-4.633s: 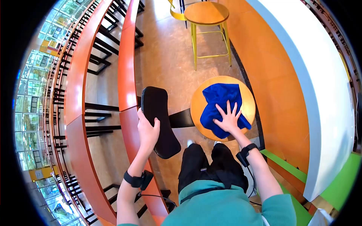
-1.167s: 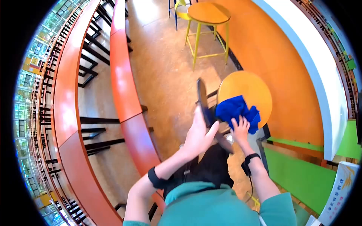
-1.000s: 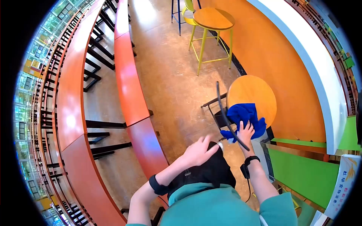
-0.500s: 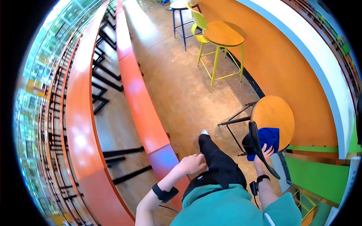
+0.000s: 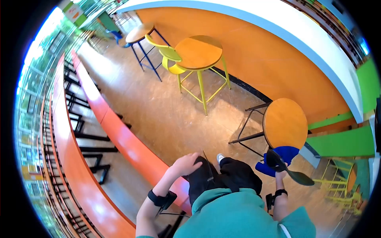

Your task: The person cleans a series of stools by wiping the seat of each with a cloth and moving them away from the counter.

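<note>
My right hand (image 5: 281, 173) grips a blue cloth (image 5: 286, 153) at the near edge of the round wooden seat of a black-framed stool (image 5: 285, 123). The stool's black backrest (image 5: 299, 177) partly covers the hand, so not all its fingers show. Part of the cloth hangs beside the backrest on the left. My left hand (image 5: 187, 163) is held in front of my left thigh, empty, with fingers loosely extended. Black bands with small devices are strapped on both wrists.
Ahead stand a yellow stool (image 5: 198, 53) and a blue-legged stool (image 5: 139, 33) along an orange counter (image 5: 254, 51). A long orange bench (image 5: 119, 133) and table (image 5: 75, 158) run on my left. More yellow stools (image 5: 349, 184) stand at the right.
My view has turned left, so the yellow stool and benches sit differently in view. The right hand and cloth have shifted at the seat's near edge; the left hand's fingers have straightened.
</note>
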{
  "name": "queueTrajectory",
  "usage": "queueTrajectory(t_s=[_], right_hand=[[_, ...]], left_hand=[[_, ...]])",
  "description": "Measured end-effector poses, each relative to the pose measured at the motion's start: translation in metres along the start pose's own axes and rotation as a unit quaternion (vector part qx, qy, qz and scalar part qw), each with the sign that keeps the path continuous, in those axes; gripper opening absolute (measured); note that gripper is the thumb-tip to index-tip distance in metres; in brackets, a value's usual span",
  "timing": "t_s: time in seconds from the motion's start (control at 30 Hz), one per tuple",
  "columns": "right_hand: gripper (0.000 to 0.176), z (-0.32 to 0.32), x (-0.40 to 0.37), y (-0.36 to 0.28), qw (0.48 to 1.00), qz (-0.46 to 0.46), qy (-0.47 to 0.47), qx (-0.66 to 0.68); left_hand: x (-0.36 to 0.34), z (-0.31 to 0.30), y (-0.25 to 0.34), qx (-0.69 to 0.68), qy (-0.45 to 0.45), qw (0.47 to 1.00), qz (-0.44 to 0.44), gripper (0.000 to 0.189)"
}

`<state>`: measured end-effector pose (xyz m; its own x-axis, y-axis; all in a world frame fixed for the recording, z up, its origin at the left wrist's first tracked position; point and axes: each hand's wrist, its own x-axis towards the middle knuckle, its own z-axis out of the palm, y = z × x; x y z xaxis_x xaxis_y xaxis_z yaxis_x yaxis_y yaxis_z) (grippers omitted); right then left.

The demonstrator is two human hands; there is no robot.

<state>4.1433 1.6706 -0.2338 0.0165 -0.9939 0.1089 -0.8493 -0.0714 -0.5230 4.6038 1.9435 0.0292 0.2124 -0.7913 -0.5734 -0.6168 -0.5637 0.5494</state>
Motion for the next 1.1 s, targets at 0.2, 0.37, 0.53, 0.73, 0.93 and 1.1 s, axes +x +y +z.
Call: queueTrajectory(t_s=[0.2,0.37,0.53,0.73,0.93,1.1], right_hand=[[0.028,0.015,-0.061,-0.001,0.959,0.136,-0.212,-0.130],[0.034,0.041,-0.107,-0.135,0.940,0.134,-0.304,-0.083],[0.031,0.093,-0.123,-0.223,0.941,0.062,-0.328,0.050],[0.033,0.116,-0.079,-0.323,0.936,-0.070,-0.314,0.144],[0.039,0.113,0.015,-0.493,0.924,-0.193,-0.256,0.208],[0.054,0.042,0.087,-0.655,0.860,-0.354,-0.216,0.296]], left_hand=[[0.027,-0.067,-0.087,0.158,-0.060,0.985,0.029,0.045],[0.013,-0.142,-0.137,0.156,-0.035,0.986,0.038,0.048],[0.015,-0.183,-0.193,0.185,-0.097,0.978,0.010,0.049],[0.041,-0.226,-0.200,0.174,-0.040,0.982,0.056,0.044],[0.079,-0.284,-0.138,0.097,-0.026,0.986,0.133,0.043],[0.087,-0.351,-0.066,0.046,0.064,0.967,0.241,0.046]])
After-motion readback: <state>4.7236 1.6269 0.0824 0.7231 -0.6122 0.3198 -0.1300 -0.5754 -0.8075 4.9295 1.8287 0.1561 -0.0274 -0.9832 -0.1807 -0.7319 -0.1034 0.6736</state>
